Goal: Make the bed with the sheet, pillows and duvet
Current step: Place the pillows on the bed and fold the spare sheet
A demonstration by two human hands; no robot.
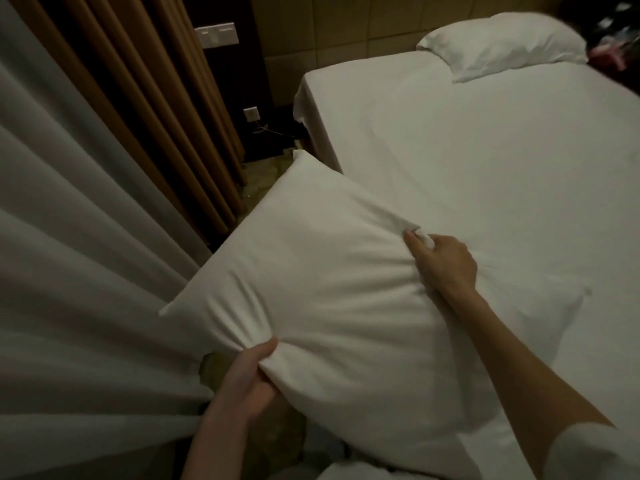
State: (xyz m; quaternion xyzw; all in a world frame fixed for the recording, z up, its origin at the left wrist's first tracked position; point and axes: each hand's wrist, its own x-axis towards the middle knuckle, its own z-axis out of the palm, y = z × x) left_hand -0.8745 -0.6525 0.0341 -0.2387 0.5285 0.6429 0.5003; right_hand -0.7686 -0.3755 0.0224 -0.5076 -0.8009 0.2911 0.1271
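A large white pillow [325, 271] hangs in front of me over the bed's left edge. My left hand [249, 379] grips its near edge, bunching the fabric. Farther up, my right hand [446, 261] pinches a fold of the pillowcase on the pillow's right side. A white sheet [485, 161] covers the mattress, smooth on top, its far left corner hanging loose. A second white pillow [502, 45] lies at the head of the bed, far right. No duvet is in view.
Pale sheer curtains [69, 237] and brown drapes [145, 98] hang close on the left. A narrow strip of patterned floor [263, 181] runs between curtain and bed. A wall switch [216, 36] and a socket [251, 114] sit on the dark wall behind.
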